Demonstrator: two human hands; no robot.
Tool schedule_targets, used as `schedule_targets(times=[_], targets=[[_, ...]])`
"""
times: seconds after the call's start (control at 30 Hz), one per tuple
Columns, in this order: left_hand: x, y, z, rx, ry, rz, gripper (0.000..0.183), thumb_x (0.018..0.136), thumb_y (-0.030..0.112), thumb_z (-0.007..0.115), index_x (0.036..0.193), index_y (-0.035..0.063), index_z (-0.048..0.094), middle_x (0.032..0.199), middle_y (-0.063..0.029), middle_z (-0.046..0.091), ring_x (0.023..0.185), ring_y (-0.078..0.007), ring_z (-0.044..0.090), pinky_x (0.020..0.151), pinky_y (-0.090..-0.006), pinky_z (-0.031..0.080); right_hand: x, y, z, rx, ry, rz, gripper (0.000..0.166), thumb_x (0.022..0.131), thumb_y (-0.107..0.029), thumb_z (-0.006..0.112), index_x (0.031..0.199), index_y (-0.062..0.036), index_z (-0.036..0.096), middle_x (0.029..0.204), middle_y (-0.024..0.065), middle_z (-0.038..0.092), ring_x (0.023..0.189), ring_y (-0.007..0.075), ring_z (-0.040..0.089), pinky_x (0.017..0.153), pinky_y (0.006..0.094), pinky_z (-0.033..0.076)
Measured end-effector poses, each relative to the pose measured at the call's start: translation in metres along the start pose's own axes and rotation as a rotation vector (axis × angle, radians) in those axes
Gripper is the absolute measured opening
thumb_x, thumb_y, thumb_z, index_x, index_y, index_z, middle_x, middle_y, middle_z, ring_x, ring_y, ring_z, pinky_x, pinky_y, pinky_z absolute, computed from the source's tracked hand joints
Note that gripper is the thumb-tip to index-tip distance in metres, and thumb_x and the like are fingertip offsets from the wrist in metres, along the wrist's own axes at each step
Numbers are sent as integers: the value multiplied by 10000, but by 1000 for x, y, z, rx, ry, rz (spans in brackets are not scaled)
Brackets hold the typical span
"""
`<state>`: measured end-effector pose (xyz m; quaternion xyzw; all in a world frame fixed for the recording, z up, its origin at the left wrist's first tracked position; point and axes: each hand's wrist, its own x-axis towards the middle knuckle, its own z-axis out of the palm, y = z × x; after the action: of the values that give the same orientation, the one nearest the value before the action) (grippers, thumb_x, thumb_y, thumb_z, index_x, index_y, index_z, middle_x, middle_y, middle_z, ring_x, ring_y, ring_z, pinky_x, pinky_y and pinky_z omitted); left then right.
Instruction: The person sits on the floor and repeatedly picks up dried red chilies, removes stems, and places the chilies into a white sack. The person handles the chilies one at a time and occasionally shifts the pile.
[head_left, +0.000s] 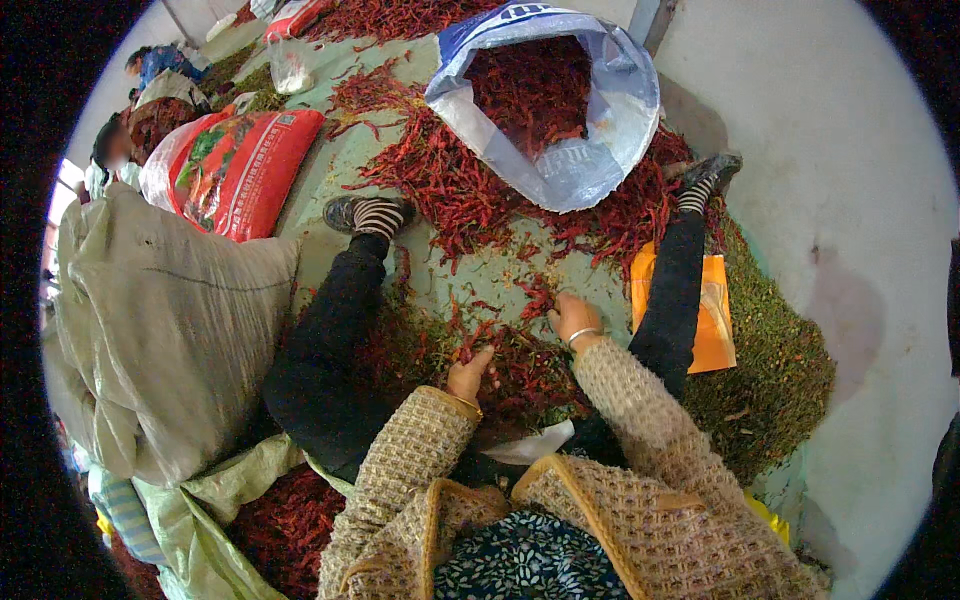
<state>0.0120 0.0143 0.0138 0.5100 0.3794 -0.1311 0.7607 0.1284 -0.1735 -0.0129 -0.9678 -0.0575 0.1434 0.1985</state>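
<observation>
Dried red chillies (536, 367) lie in a loose heap on the floor between my outstretched legs. My left hand (469, 375) is at the heap's near side, its thumb and fingers closed on a few dried chillies (466, 352). Slightly farther forward, my right hand (576, 315) curls beside a small clump of chillies (537, 297); its fingertips are partly hidden, so I cannot tell whether it grips any. Beyond my feet, a white and blue woven sack (540, 184) gapes towards me with dried chillies inside. More chillies (457, 187) spread around its mouth.
A full pale woven sack (172, 322) stands at my left, with a red printed bag (251, 172) behind it. An open sack of chillies (289, 517) is near my left hip. Orange packaging (712, 315) and plant debris (772, 375) lie right, along the wall. People sit far left.
</observation>
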Motion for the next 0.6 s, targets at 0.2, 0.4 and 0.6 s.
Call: schedule_targets(times=[0.2,0.4,0.6], targets=[[8,-20,0,107,-138,22,349,807,371,509,837,34,596,756,-73,607,617,-149,564,555,-280,451,-83,-22,-8,885,-350,92,275,776,-283,558,808,-11,531,589,48,533,454,120,499,425,265,392],[40,-55,-15,528,-182,230,317,830,300,494,953,20,578,860,-51,604,744,-137,543,650,-279,436,-113,-32,-4,979,-575,-50,254,816,-298,528,777,-47,511,516,10,480,427,84,456,401,241,365],[-6,-20,12,559,-306,303,238,831,191,509,970,4,558,867,-45,599,777,-134,532,728,-267,418,-115,-19,5,623,-230,-208,454,826,-405,480,525,-68,427,453,-6,399,399,77,372,397,239,302]])
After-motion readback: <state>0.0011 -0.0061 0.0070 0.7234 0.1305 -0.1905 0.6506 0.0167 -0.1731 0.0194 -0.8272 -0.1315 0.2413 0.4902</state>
